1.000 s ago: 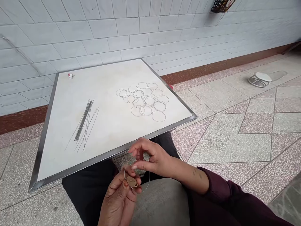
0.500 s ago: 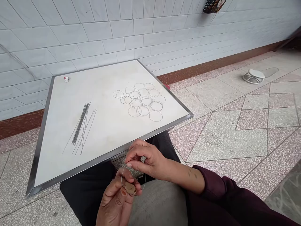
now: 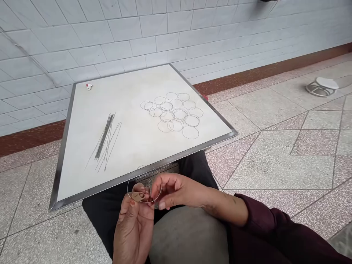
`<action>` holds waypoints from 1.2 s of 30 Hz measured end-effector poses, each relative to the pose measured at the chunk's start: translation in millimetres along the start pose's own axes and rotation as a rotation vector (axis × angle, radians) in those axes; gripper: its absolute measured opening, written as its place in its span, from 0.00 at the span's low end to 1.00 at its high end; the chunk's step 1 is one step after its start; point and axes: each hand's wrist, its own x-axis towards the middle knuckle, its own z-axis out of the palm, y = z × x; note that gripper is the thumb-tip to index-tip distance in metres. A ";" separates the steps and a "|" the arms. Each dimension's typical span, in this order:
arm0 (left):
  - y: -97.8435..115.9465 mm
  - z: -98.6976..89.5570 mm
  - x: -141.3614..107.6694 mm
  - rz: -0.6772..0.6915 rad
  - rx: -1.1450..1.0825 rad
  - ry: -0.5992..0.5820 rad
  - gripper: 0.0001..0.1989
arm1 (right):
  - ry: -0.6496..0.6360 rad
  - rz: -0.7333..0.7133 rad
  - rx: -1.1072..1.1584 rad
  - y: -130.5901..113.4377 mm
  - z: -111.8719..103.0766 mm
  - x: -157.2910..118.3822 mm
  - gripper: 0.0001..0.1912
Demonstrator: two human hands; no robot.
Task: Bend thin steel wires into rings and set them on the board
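Near the front edge of the table, my left hand (image 3: 133, 227) pinches a thin wire ring (image 3: 128, 185) together with a small folded brown piece (image 3: 138, 196), whose material I cannot make out. The ring stands up from the fingers, its top overlapping the table edge in view. My right hand (image 3: 174, 190) is at the ring's right side, fingers bent and thumb apart from them; whether its fingertips touch the wire I cannot tell. Many overlapping wire rings (image 3: 190, 132) lie on the right of the white table (image 3: 132, 146). A bundle of straight wires (image 3: 103, 137) lies on its left.
A small red-and-white object (image 3: 89, 87) sits at the table's far left corner. The table has a metal rim (image 3: 176, 157) and stands against a white tiled wall (image 3: 154, 25). A low round stool (image 3: 322, 87) stands on the floor at right.
My right hand has come down from the ring's top to its right side, and its pinch has opened. The ring has turned to face me more fully. The whole view has shifted slightly.
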 end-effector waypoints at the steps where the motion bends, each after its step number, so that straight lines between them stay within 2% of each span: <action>1: -0.4 1.1 -0.4 0.000 0.002 0.006 0.09 | -0.004 -0.003 0.016 2.9 1.2 1.1 0.15; 6: -2.1 1.0 -2.6 -0.016 -0.012 0.003 0.08 | 0.056 -0.116 -0.006 10.5 5.8 5.8 0.08; 11: -2.8 -0.7 -2.5 -0.041 -0.040 -0.013 0.08 | 0.034 -0.238 -0.081 10.3 5.7 6.3 0.08; 18: -3.3 4.3 -2.4 -0.049 -0.064 -0.018 0.06 | 0.022 -0.315 -0.176 13.8 2.8 5.8 0.08; 23: -2.8 7.9 -1.0 -0.070 -0.075 0.030 0.07 | 0.018 -0.311 -0.107 14.9 4.1 7.0 0.07; 27: -3.0 7.9 -0.7 -0.090 -0.085 0.060 0.10 | 0.022 -0.247 -0.010 13.1 5.2 7.1 0.07; 31: -3.4 9.0 -1.8 -0.099 -0.110 0.042 0.09 | 0.058 -0.178 0.071 13.8 5.5 6.9 0.08; 36: -4.6 12.3 -3.0 -0.083 -0.128 -0.012 0.06 | 0.105 -0.175 0.156 19.2 6.7 8.9 0.11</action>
